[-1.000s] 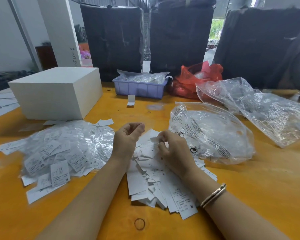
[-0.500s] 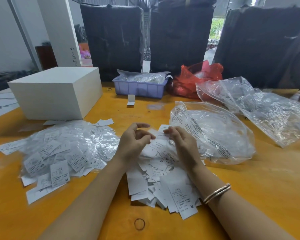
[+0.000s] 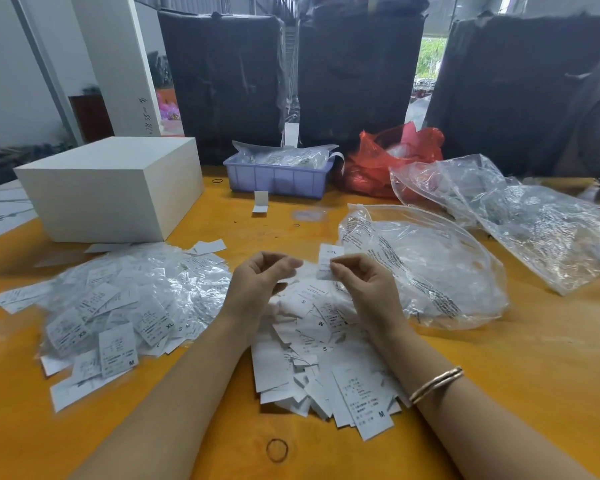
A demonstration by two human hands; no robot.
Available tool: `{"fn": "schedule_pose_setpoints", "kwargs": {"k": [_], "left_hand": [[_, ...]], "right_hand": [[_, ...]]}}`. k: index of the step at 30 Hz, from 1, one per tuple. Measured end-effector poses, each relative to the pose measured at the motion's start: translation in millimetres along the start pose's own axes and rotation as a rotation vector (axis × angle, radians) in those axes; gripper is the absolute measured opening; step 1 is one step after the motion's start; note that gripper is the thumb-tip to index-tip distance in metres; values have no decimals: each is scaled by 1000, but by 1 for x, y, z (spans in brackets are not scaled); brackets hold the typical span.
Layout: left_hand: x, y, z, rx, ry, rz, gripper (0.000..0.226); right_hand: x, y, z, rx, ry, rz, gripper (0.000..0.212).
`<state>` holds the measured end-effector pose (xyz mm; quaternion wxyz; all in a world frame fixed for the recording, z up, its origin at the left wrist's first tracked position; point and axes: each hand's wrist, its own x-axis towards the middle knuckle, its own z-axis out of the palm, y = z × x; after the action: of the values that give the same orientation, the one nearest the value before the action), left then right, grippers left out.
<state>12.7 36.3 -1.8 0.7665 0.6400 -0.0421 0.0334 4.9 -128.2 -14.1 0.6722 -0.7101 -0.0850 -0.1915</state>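
Both hands have risen off the pile (image 3: 312, 341) since half a second ago, and my right hand (image 3: 364, 289) pinches one label (image 3: 330, 259) upright above the pile's far edge. My left hand (image 3: 257, 285) sits curled just left of it, almost touching the label; whether it grips anything I cannot tell.

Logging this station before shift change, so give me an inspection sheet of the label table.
Surface: orange table.
Job's things: loose label pile at centre; bagged labels to its left; one label held above the pile.
Clutter: white box, lilac bin, red bag, clear bags, rubber band.
Hands: right hand pinches the label; left hand curled, hold unclear.
Cables: nothing seen.
Surroundings: dark wrapped bales behind.
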Motion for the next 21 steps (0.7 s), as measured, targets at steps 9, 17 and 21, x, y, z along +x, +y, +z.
{"fn": "schedule_pose_setpoints", "kwargs": {"k": [9, 17, 21], "left_hand": [[1, -9, 0, 267, 38, 215, 9], [-4, -12, 4, 609, -40, 491, 10], [-6, -11, 5, 706, -72, 606, 17]], "right_hand": [[8, 7, -5, 284, 162, 121, 30], [5, 3, -2, 391, 49, 133, 26], [3, 2, 1, 418, -25, 64, 14]]}}
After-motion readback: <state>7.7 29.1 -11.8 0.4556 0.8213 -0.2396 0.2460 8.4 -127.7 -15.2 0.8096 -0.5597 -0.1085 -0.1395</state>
